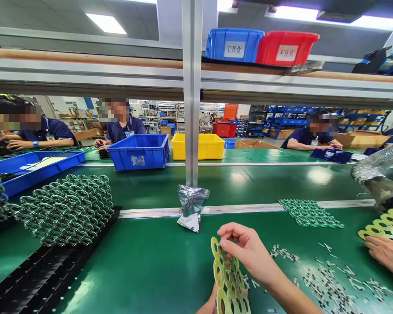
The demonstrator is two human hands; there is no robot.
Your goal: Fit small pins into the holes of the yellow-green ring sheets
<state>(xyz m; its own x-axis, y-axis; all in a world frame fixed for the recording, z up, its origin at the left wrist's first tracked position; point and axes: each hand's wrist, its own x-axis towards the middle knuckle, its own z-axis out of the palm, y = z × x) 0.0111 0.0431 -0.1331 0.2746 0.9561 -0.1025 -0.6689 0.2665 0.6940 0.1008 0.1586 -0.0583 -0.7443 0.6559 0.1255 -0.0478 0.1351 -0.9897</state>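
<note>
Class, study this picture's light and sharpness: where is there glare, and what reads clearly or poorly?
Head view: ceiling light panel washed out to white; head view: pale glare on the green worktop, at lower left and far right; head view: silvery bag glinting; head view: right hand and yellow-green ring panel fairly clear, fine detail on scattered parts hard to read.

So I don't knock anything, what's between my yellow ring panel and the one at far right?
Your right forearm and scattered small components on the green worktop, in the head view.
</note>
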